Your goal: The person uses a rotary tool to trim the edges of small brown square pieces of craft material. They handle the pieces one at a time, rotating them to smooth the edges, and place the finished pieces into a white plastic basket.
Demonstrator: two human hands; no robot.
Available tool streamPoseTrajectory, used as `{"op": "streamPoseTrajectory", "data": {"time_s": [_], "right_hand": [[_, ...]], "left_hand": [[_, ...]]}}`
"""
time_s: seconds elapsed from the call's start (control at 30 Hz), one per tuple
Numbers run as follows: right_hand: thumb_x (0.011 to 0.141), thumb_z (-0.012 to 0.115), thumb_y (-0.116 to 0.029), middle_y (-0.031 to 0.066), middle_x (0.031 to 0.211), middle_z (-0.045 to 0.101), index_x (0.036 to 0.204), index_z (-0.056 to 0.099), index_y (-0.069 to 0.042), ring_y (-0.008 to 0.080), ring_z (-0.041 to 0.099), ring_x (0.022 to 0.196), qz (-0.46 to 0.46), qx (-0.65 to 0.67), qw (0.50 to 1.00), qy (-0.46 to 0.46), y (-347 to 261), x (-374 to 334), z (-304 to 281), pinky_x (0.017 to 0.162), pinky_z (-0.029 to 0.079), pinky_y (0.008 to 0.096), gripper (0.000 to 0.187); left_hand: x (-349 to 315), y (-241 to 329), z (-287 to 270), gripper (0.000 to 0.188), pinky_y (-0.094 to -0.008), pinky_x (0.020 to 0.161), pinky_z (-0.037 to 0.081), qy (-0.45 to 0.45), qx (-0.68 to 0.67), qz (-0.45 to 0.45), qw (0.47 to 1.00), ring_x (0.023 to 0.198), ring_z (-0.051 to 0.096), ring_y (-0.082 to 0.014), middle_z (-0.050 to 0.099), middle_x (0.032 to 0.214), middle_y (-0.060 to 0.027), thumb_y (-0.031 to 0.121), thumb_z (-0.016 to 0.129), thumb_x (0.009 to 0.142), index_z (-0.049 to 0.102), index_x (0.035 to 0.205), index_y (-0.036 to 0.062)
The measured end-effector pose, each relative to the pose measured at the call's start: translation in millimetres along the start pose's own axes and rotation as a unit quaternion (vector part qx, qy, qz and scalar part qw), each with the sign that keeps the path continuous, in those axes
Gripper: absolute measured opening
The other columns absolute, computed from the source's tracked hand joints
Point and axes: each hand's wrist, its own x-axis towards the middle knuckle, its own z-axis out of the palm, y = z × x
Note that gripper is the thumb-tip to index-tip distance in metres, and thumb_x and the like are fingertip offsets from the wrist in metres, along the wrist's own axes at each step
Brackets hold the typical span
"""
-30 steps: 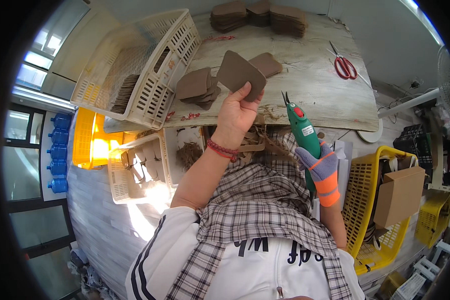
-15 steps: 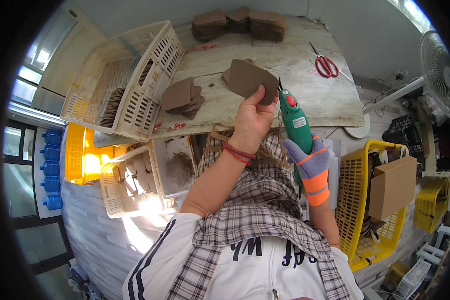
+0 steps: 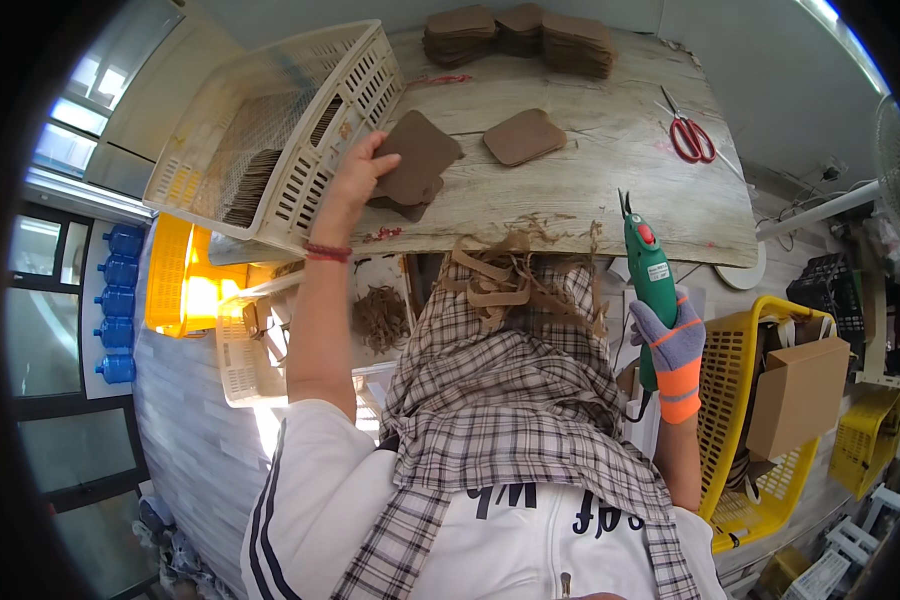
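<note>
My left hand (image 3: pixel 358 172) has its fingers on the left edge of a brown rounded panel (image 3: pixel 422 150), over the left pile on the table. More brown panels (image 3: pixel 410 212) show partly from under it. In my right hand (image 3: pixel 672 335), which wears a grey and orange glove, is a green electric cutter (image 3: pixel 653 275) with a red button. Its narrow blades point up and away from me, beside the table's front edge. Another small pile of brown panels (image 3: pixel 525 137) lies mid-table. Brown offcut strips (image 3: pixel 500 275) hang over my plaid apron.
Taller panel stacks (image 3: pixel 578 45) stand at the table's far side. Red-handled scissors (image 3: pixel 690 138) lie on the right. A white crate (image 3: pixel 300 190) stands at the table's left, with panels inside. A yellow basket (image 3: pixel 725 390) holding a cardboard box is at my right; a fan (image 3: pixel 895 160) stands beyond.
My left hand has carried the panel leftward from beside the cutter to the left pile. The right hand with the cutter has shifted slightly right and down in view. Offcut strips now show on the apron.
</note>
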Motion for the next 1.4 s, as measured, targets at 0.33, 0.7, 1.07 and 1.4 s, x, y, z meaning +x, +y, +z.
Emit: {"op": "streamPoseTrajectory", "data": {"time_s": [0.33,0.7,1.07,1.4], "right_hand": [[0.075,0.076,-0.015,0.0041,0.071,0.062,0.099,0.058,0.000,0.0066,0.056,0.055,0.042,0.019,0.999,-0.009,18,0,3,0.047,0.043,0.0210,0.033],[0.076,0.076,-0.019,0.0056,0.071,0.062,0.099,0.057,0.003,0.0083,0.057,0.053,0.062,0.019,0.998,-0.016,39,1,6,0.046,0.045,0.0214,0.038],[0.075,0.076,-0.024,0.0053,0.069,0.062,0.103,0.055,0.003,0.0087,0.056,0.050,0.054,0.016,0.998,-0.033,45,0,15,0.045,0.044,0.0223,0.045],[0.076,0.076,-0.021,0.0042,0.072,0.062,0.103,0.056,0.003,0.0090,0.056,0.053,0.064,0.077,0.992,-0.075,4,-9,23,0.046,0.045,0.0221,0.041]], "left_hand": [[65,-29,18,0.024,-0.0433,0.090,0.039,0.151,0.548,0.291,0.770,0.103,0.051,-0.0290,0.059,0.103,-0.0099,0.015,0.059,0.078,0.063,0.100,0.0073],[81,-87,146,0.051,-0.0465,0.104,0.028,0.096,0.472,0.159,0.862,0.127,0.033,-0.0329,0.045,0.131,-0.0130,0.027,0.068,0.080,0.054,0.122,0.0032],[24,-58,155,0.030,-0.0423,0.081,0.044,0.064,0.096,-0.024,0.993,0.092,0.051,-0.0250,0.053,0.097,-0.0089,0.013,0.074,0.074,0.049,0.090,0.0051],[-33,-16,199,0.040,-0.0406,0.097,0.045,0.048,-0.670,-0.062,0.738,0.113,0.051,-0.0258,0.052,0.123,-0.0101,-0.004,0.058,0.085,0.045,0.123,0.0050]]}}
